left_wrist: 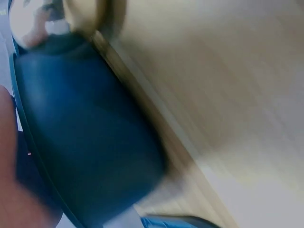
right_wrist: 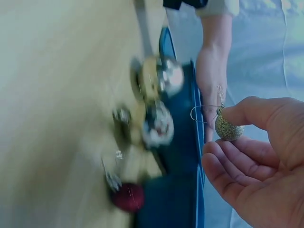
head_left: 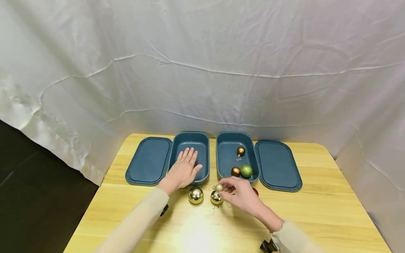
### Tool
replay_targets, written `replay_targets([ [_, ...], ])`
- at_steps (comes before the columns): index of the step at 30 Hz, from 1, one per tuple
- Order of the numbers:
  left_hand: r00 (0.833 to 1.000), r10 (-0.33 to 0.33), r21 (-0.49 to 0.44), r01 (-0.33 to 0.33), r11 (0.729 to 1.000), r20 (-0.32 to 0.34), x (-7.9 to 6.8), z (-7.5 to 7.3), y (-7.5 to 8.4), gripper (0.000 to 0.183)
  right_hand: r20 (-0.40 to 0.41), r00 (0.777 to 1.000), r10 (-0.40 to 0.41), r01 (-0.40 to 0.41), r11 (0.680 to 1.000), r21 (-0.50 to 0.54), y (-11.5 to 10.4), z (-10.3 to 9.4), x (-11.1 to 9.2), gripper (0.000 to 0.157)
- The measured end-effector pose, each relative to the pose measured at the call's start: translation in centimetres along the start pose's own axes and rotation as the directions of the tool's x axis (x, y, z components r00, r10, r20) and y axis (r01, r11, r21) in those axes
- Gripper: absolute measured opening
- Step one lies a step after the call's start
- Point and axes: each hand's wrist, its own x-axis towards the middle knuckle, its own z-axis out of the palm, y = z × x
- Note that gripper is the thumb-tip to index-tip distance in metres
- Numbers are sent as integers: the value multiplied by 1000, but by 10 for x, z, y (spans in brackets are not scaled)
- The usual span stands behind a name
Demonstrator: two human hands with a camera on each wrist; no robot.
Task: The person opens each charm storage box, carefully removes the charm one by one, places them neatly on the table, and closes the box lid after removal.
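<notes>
My left hand (head_left: 181, 172), fingers straight and palm down, is over the left blue box (head_left: 205, 154); whether it touches the inside cannot be told. My right hand (head_left: 242, 195) pinches a small gold glitter bauble (right_wrist: 229, 129) with a thin hanging loop, in front of the right blue box (head_left: 226, 144). Just below it on the table stands a mirrored gold disco-ball bauble (head_left: 216, 198). A shiny gold bauble (head_left: 196, 195) lies to its left. A dark red bauble (right_wrist: 128, 197) is mostly hidden behind my right hand in the head view.
Inside the right box are two bronze baubles (head_left: 241, 151) and a green glitter bauble (head_left: 246, 171). One blue lid (head_left: 150, 161) lies left of the boxes, another lid (head_left: 278, 165) right of them. A pale curtain (head_left: 202, 95) hangs behind the wooden table (head_left: 316, 211).
</notes>
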Motion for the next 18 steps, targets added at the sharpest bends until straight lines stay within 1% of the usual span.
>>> replay_targets([
  [2, 1000, -20, 2, 21, 1000, -12, -5, -3, -8, 74, 12, 1000, -19, 19, 1000, 8, -6, 8, -3, 28],
  [7, 996, -75, 5, 75, 997, -56, -15, -10, -28, 73, 52, 997, -60, 57, 996, 64, -17, 29, -10, 29],
  [11, 992, -118, -1, 118, 993, -51, -21, -9, -41, 75, 75, 994, -85, 80, 994, 70, -20, 46, -17, 29],
  [14, 989, -140, -17, 140, 990, -38, -24, -7, -46, 76, 97, 990, -104, 97, 993, 72, -20, 57, -22, 28],
  [18, 989, -146, -24, 145, 989, -33, -25, -5, -47, 77, 127, 983, -132, 119, 987, 106, -21, 68, -27, 27],
])
